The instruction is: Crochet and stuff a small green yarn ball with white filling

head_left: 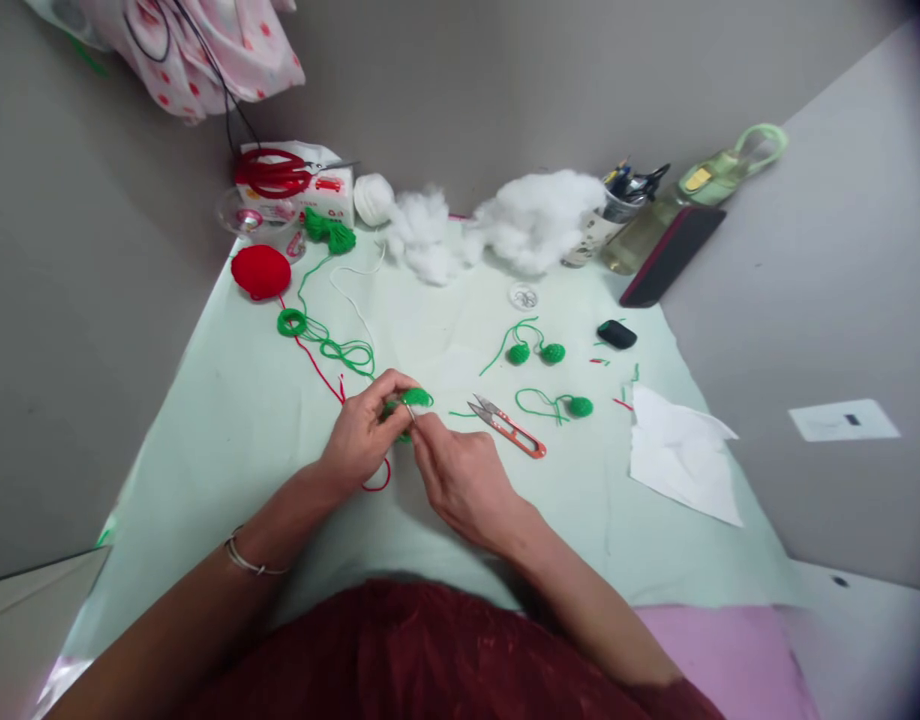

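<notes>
- The green crocheted piece point(419, 398) sits between the hands, midway across the worktop point(212, 440), partly hidden; the left hand point(359, 432) has its fingers narrowed in a pinch on it, and the right hand point(464, 480) has its fingers closed around a thin metal tool point(409, 410)
- If that left pinch eases, the small piece could twist and a loop could slide off the tool's tip
- A tip that catches only part of the yarn could split it; the fingers cover that spot, so the fault might go unnoticed
- The loose green yarn loops point(347, 350), far left of the hands, lie close to the strand from the red yarn ball point(260, 272); a sharp tug could knot them together
- The red loop point(388, 473) on the near side of the hands could snag on the left hand as it shifts
- The orange-handled snips point(516, 432) lie just right of the work, blades parted; a rightward sweep could meet their points
- The same sweep could roll the nearest green ball point(580, 407) away, its tail dragging along
</notes>
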{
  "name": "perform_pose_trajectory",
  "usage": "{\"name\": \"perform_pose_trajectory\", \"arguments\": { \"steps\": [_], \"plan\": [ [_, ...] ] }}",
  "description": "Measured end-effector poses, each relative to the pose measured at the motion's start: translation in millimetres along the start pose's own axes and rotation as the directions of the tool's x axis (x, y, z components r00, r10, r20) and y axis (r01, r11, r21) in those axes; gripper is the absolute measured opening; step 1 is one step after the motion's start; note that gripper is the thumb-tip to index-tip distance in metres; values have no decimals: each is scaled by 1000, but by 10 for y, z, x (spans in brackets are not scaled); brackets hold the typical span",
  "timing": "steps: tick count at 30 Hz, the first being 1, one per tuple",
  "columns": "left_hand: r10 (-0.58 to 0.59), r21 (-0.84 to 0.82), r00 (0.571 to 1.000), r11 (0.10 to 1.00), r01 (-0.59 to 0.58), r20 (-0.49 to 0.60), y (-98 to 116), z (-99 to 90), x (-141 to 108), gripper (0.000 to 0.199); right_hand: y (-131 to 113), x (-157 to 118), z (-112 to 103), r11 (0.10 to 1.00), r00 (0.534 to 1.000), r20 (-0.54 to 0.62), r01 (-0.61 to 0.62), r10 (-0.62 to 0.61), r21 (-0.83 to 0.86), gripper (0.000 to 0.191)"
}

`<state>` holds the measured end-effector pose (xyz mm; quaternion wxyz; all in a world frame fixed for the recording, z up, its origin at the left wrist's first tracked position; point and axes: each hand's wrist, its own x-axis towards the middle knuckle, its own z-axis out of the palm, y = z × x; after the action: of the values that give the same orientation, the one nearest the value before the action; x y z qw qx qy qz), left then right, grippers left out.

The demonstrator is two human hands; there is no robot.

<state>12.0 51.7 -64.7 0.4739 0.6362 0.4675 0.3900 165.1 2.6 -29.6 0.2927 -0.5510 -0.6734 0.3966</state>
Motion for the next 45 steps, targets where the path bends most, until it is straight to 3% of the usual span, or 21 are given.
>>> {"name": "perform_pose_trajectory", "arguments": {
  "steps": [2, 5, 7, 9, 10, 12, 14, 15, 18, 20, 22, 24, 28, 30, 32, 33, 35, 38, 40, 43, 45],
  "plan": [
    [19, 16, 1000, 1000, -18, -24, -28, 6, -3, 17, 30, 45, -43, 945, 993, 67, -112, 96, 306, 19],
    [59, 37, 993, 998, -56, -97, -61, -24, 6, 23, 38, 81, -96, 562, 926, 358, -359, 118, 745, 23],
    [74, 45, 986, 997, -68, -151, -69, -81, 24, 24, -3, 61, -117, 364, 824, 566, -515, -39, 776, 23],
    [78, 44, 977, 997, -71, -198, -54, -153, 48, 25, -73, 19, -148, 383, 715, 678, -585, -173, 715, 27],
    [70, 14, 974, 998, -69, -213, -33, -187, 61, 25, -109, 1, -179, 460, 706, 687, -559, -172, 690, 29],
    [34, -124, 975, 990, -63, -221, 41, -238, 88, 23, -159, -8, -287, 694, 829, 559, -382, -35, 610, 34],
    [-22, -324, 981, 945, -43, -193, 155, -260, 116, 20, -158, 33, -449, 910, 960, 265, -187, 89, 371, 39],
    [-48, -415, 984, 909, -29, -174, 222, -262, 132, 18, -142, 70, -540, 969, 986, 128, -129, 103, 212, 40],
    [-97, -586, 988, 811, 8, -120, 440, -252, 196, 16, -91, 213, -784, 963, 993, -103, -78, 53, -257, 39],
    [-88, -631, 990, 776, -3, -114, 576, -238, 254, 16, -112, 305, -874, 915, 982, -185, -50, -27, -400, 35],
    [-38, -624, 990, 780, -54, -132, 689, -218, 321, 17, -197, 385, -880, 954, 973, -207, 35, -101, -299, 32],
    [21, -590, 987, 800, -111, -158, 776, -190, 387, 16, -322, 464, -806, 988, 975, -163, 153, -150, 10, 30],
    [35, -593, 978, 791, -153, -205, 882, -139, 494, 22, -549, 642, -561, 811, 981, -79, 189, -175, 553, 43],
    [-13, -632, 982, 766, -113, -190, 908, -140, 530, 28, -604, 717, -490, 789, 989, -41, 139, -143, 598, 35],
    [-59, -682, 989, 730, -52, -138, 913, -164, 557, 32, -621, 755, -491, 851, 990, 18, 109, -138, 513, 17],
    [-71, -708, 991, 706, -32, -115, 908, -182, 568, 32, -622, 758, -516, 890, 989, 15, 128, -150, 438, 26],
    [-84, -762, 991, 647, -24, -103, 884, -214, 581, 28, -618, 739, -589, 938, 971, -112, 234, -212, 256, 35],
    [-121, -824, 986, 567, -25, -113, 850, -222, 575, 21, -619, 675, -681, 920, 848, -411, 387, -334, 52, 25],
    [-127, -824, 987, 566, -12, -102, 853, -196, 551, 20, -623, 638, -702, 866, 809, -470, 472, -353, 162, 25],
    [-76, -780, 995, 625, -7, -69, 898, -147, 497, 24, -628, 622, -696, 673, 884, -390, 454, -258, 583, 30],
    [-35, -745, 995, 666, -47, -95, 928, -130, 464, 25, -631, 635, -697, 621, 930, -340, 350, -140, 701, 26]
  ]
}}
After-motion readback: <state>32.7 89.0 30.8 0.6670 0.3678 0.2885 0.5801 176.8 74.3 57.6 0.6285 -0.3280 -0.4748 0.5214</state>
